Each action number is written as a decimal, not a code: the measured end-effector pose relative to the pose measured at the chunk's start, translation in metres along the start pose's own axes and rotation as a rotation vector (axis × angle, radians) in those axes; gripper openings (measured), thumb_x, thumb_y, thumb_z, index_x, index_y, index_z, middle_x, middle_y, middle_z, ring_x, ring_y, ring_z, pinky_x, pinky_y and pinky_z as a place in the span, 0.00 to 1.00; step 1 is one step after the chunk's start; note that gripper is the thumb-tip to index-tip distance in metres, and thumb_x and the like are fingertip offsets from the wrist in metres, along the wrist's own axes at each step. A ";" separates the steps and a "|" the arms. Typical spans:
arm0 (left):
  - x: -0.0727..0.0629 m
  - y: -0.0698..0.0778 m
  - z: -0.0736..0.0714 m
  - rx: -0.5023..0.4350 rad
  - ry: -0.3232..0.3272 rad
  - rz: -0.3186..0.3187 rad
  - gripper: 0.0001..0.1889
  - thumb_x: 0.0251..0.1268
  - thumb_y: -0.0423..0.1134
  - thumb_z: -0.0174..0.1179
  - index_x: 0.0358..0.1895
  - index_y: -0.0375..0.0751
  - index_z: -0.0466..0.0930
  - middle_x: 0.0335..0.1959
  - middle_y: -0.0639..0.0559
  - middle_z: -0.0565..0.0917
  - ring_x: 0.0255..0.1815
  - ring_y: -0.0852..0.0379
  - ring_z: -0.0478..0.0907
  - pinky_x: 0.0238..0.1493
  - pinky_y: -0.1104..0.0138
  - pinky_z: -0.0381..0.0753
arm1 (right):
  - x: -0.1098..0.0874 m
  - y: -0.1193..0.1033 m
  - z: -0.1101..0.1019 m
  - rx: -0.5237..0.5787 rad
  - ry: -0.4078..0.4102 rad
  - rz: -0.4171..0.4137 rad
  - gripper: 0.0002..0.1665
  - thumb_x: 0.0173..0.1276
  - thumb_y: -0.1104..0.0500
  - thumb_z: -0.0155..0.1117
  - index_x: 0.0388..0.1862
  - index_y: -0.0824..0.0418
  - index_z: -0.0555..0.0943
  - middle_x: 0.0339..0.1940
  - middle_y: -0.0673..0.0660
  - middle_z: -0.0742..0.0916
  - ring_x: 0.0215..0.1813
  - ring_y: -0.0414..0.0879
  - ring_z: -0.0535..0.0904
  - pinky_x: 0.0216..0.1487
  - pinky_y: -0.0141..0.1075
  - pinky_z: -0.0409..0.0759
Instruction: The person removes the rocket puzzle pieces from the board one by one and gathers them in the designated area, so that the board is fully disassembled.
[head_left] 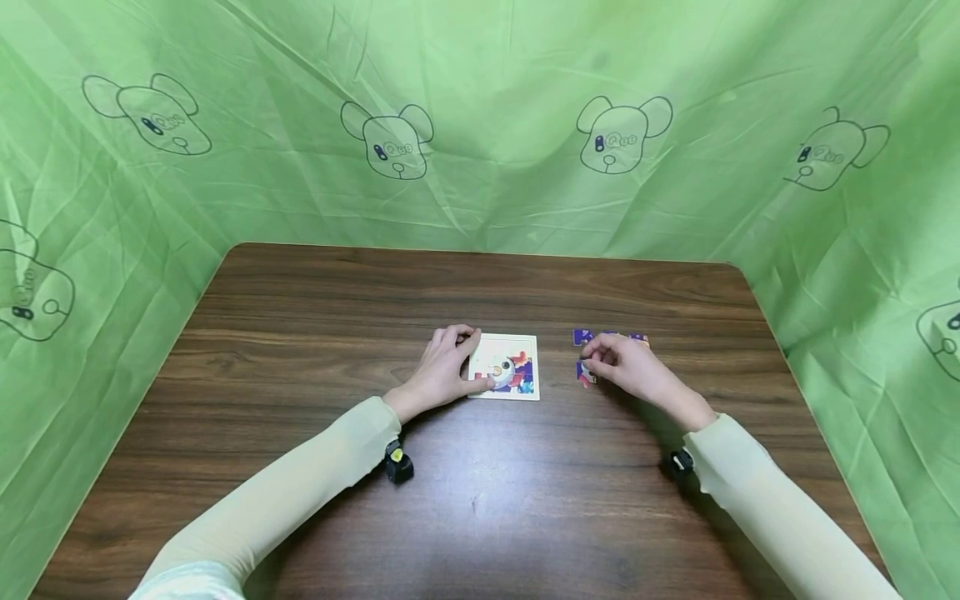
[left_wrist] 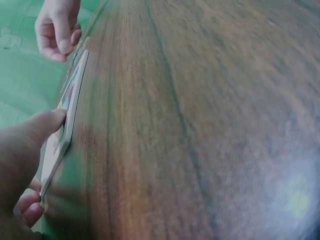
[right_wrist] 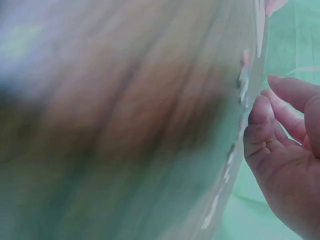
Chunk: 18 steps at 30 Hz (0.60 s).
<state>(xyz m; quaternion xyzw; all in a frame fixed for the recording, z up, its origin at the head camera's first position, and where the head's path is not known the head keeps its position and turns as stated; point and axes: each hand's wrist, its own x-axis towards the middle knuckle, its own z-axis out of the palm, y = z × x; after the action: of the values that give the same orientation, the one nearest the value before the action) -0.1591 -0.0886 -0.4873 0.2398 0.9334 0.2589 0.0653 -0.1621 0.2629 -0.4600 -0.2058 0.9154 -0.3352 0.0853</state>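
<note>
A square white-framed jigsaw puzzle tray [head_left: 510, 337] lies on the table, with colourful pieces filling part of it, mainly to the right and bottom. My left hand [head_left: 442, 367] grips its left side: the thumb presses on the face and the fingers are at the edge, as the left wrist view shows. To the right, my right hand [head_left: 633, 367] hovers with bent fingers over loose puzzle pieces. One purple piece [head_left: 582, 337] lies behind its fingertips, another piece [head_left: 586, 375] just below them. In the right wrist view thumb and fingers are apart, with nothing seen between them.
The brown wooden table [head_left: 480, 500] reaches back to a green cloth curtain [head_left: 495, 167] that also hangs at both sides. More loose pieces [head_left: 639, 337] lie partly behind the right hand. A small black wrist camera [head_left: 399, 463] sits on the left sleeve.
</note>
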 end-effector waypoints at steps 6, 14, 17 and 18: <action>-0.001 0.002 0.002 0.011 0.026 -0.001 0.48 0.64 0.60 0.69 0.79 0.34 0.63 0.74 0.36 0.65 0.70 0.37 0.61 0.69 0.44 0.64 | 0.015 -0.019 0.003 -0.026 -0.018 -0.048 0.05 0.72 0.62 0.71 0.44 0.61 0.85 0.32 0.50 0.86 0.33 0.40 0.79 0.36 0.34 0.78; -0.001 0.005 0.003 0.014 0.049 -0.006 0.50 0.63 0.62 0.70 0.79 0.33 0.63 0.73 0.35 0.65 0.70 0.36 0.61 0.70 0.45 0.64 | 0.035 -0.042 0.013 -0.035 -0.046 -0.096 0.07 0.72 0.61 0.70 0.47 0.62 0.86 0.34 0.50 0.86 0.35 0.41 0.80 0.38 0.36 0.80; -0.001 0.007 0.003 0.012 0.044 -0.016 0.50 0.63 0.62 0.70 0.79 0.33 0.63 0.74 0.35 0.65 0.70 0.36 0.61 0.70 0.45 0.64 | 0.041 -0.049 0.020 -0.049 -0.053 -0.123 0.08 0.72 0.61 0.70 0.47 0.62 0.86 0.35 0.50 0.86 0.36 0.42 0.80 0.40 0.37 0.81; -0.002 0.007 0.003 0.011 0.043 -0.019 0.50 0.63 0.62 0.70 0.79 0.32 0.63 0.74 0.35 0.65 0.70 0.37 0.61 0.70 0.45 0.64 | 0.043 -0.052 0.023 -0.052 -0.056 -0.133 0.08 0.72 0.61 0.70 0.47 0.62 0.86 0.35 0.50 0.86 0.37 0.42 0.80 0.41 0.38 0.81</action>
<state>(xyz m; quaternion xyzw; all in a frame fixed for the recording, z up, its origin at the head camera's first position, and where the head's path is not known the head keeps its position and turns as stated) -0.1541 -0.0826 -0.4858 0.2258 0.9382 0.2580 0.0465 -0.1773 0.1956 -0.4447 -0.2773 0.9054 -0.3106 0.0829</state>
